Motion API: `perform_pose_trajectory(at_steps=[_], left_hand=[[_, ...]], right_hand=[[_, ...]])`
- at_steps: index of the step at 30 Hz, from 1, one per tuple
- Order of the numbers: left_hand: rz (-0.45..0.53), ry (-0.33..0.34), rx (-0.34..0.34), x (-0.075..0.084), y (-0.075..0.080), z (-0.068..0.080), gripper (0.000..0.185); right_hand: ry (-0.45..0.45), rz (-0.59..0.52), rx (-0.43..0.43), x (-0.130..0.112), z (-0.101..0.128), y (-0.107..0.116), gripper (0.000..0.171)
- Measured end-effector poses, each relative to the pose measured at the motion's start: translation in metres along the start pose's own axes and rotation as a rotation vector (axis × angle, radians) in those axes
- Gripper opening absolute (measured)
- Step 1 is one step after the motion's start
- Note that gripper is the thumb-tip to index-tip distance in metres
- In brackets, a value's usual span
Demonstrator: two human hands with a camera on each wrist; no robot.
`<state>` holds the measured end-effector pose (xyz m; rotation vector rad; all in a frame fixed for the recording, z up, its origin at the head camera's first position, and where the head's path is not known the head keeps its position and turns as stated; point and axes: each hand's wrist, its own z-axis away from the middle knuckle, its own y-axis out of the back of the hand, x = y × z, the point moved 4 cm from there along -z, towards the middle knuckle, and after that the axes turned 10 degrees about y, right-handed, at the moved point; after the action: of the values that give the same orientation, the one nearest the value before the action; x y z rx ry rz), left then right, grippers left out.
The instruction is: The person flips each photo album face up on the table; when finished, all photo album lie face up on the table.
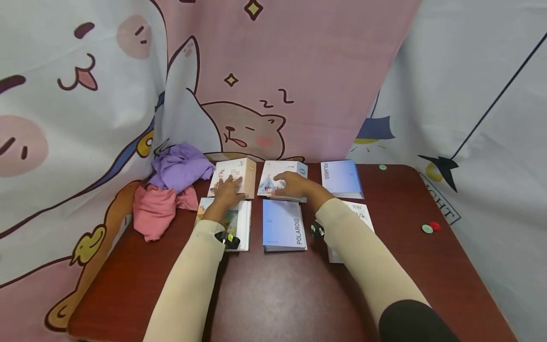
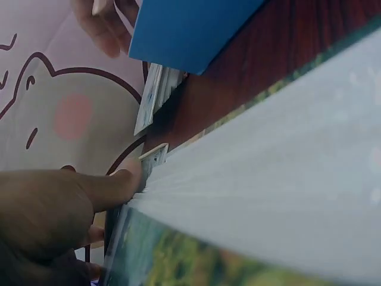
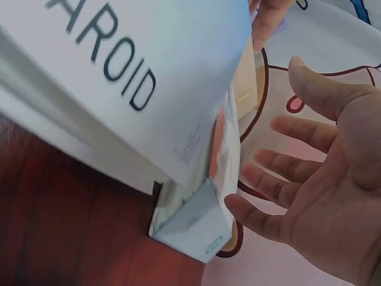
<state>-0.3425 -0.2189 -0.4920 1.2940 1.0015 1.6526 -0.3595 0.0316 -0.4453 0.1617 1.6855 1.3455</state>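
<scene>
My left hand [image 1: 227, 194] rests on a white-and-tan book [image 1: 249, 176] at the back left, fingers spread over its cover. In the left wrist view the thumb [image 2: 113, 189] lies straight at the book's near edge. My right hand [image 1: 295, 185] hovers at a white book with a tent picture [image 1: 277, 171] in the back middle. The right wrist view shows its fingers [image 3: 286, 187] spread and holding nothing; contact with the cover is unclear. Closer in are a landscape-covered book [image 1: 243, 228] under the left wrist and a blue POLAROID album [image 1: 279, 225].
Another POLAROID album [image 1: 342, 178] lies at the back right, and a white book [image 1: 359, 211] is partly under the right sleeve. Purple cloth [image 1: 181, 166] and pink cloth [image 1: 155, 211] lie at left. Green and red discs [image 1: 427, 229] sit on the table [image 1: 290, 294] at right.
</scene>
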Motion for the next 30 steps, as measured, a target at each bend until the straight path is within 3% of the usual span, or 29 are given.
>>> perform_pose_trajectory(at_steps=[12, 18, 21, 30], left_hand=[[-0.057, -0.003, -0.035, -0.005, 0.008, 0.001, 0.068], [0.140, -0.080, -0.018, -0.009, 0.018, 0.006, 0.068], [0.232, -0.116, -0.002, -0.011, 0.021, 0.008, 0.067], [0.323, -0.190, 0.086, -0.012, 0.024, 0.012, 0.064]], right_hand=[[-0.017, -0.048, 0.037, -0.006, -0.018, -0.015, 0.064], [0.004, -0.028, 0.024, -0.014, -0.031, -0.020, 0.068], [-0.006, -0.102, 0.016, -0.016, -0.039, -0.026, 0.078], [0.062, -0.312, 0.047, -0.020, -0.056, -0.039, 0.078]])
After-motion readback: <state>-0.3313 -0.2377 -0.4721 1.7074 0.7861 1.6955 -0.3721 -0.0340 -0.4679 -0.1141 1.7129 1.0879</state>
